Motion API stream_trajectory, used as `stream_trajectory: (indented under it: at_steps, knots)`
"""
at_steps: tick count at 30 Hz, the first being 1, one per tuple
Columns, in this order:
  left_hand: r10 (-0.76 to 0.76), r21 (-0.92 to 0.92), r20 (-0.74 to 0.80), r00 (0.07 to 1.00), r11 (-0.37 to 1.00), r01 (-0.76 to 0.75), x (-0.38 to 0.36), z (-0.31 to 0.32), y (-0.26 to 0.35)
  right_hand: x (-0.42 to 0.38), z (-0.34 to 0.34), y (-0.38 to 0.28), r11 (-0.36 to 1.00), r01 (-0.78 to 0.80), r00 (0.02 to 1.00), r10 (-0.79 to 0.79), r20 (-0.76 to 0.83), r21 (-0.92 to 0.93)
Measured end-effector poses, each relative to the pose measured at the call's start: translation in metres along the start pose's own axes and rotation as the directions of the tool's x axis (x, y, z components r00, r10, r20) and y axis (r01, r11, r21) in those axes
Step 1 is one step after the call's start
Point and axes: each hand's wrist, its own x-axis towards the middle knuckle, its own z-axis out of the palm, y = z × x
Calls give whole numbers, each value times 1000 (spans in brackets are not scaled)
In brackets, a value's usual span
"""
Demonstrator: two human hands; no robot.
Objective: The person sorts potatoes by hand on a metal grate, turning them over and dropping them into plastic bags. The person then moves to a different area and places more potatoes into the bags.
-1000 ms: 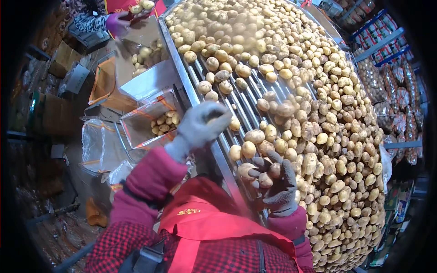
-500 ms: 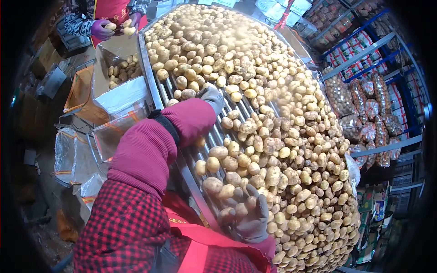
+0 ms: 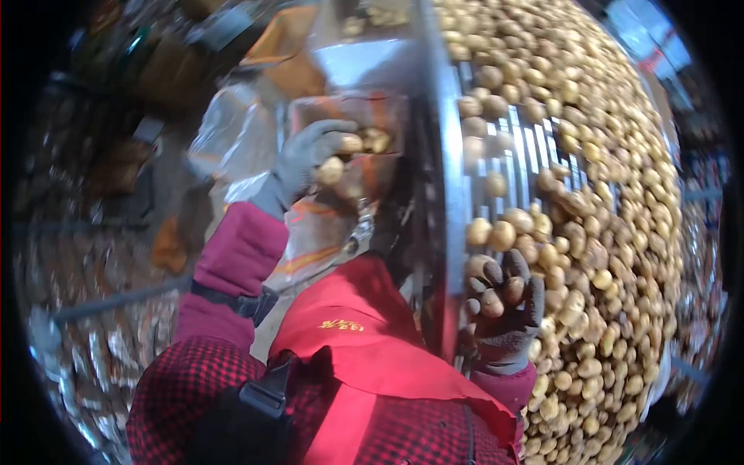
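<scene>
My left hand, in a grey glove, is over a plastic-lined basket to the left of the sorting table. Its fingers curve around a few potatoes; one more potato is just beyond the fingertips, and blur hides whether it is held. My right hand, also gloved, rests palm up at the table's near edge. Its fingers are curled around small potatoes. A large heap of potatoes spreads over the table beside it.
Metal rollers show between the potatoes. A metal rail edges the table on the left. Farther off stand a cardboard box with potatoes in it and an orange-lined basket. A red apron covers my front.
My view has turned left. My left hand has moved from the rollers, across the rail, to above the lined basket with potatoes. My right hand stays near the table's edge, fingers more curled.
</scene>
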Motion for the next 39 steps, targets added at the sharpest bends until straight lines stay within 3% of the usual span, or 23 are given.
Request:
stream_trajectory:
  at_steps: [1,3,5,7,8,10,15,17,18,19,21,23,24,26,29,30,33,34,37,38,39]
  knots:
    - [-495,-408,-23,869,798,444,-34,-19,15,4,-1,5,999,-32,999,32,37,-14]
    - [-572,-349,-115,812,789,506,-105,-64,-19,10,13,14,996,-92,992,91,89,1]
    - [-632,-299,-168,757,764,572,-169,-88,-48,10,22,21,994,-106,994,106,-13,-36]
    - [-802,-572,-214,557,565,594,-216,-92,-61,10,26,27,993,-108,994,107,-10,-52]
    - [-806,-581,-221,549,561,590,-230,-87,-66,12,27,29,994,-80,997,79,-16,-70]
    - [-836,-565,-360,414,549,616,-253,-82,-73,17,26,32,990,-64,998,66,11,-123]
    - [-900,-682,-228,371,419,599,-283,-83,-111,34,38,49,973,-106,993,115,36,-204]
    - [-826,-445,-331,456,563,696,-282,-79,-121,38,50,58,965,-143,989,146,-4,-222]
    - [-799,-215,-327,504,582,784,-282,-79,-122,42,56,63,968,-191,979,200,43,-162]
    - [-798,-227,-309,518,590,775,-288,-76,-130,45,62,66,969,-223,969,232,88,-102]
    - [-748,-164,-452,486,605,779,-300,-66,-158,51,70,74,969,-237,971,239,20,-68]
    - [-814,-254,-392,428,543,800,-268,-63,-134,58,73,78,974,-212,971,218,95,-76]
    - [-813,-256,-341,472,564,785,-257,-58,-135,60,74,77,977,-198,974,206,98,-81]
    - [-594,40,-425,683,741,670,-234,-57,-132,63,73,73,980,-183,975,192,114,-83]
    - [-452,9,-365,814,872,489,-188,-36,-98,61,77,70,985,-155,983,162,84,-76]
    - [-392,163,-345,853,870,466,-178,-30,-95,60,75,70,986,-139,986,147,84,-94]
    - [-310,192,-170,936,921,340,-142,-11,-64,58,69,69,992,-98,994,102,44,-83]
    - [-348,81,-131,928,929,360,-131,-2,-44,56,66,66,987,-119,990,126,65,-106]
    - [-294,100,2,956,951,293,-126,14,-38,57,59,69,983,-150,985,157,65,-106]
    - [-378,47,21,926,925,377,-129,20,-37,56,53,70,976,-183,980,190,54,-115]
    - [-361,53,36,932,932,359,-137,27,-46,60,54,70,967,-219,971,229,67,-133]
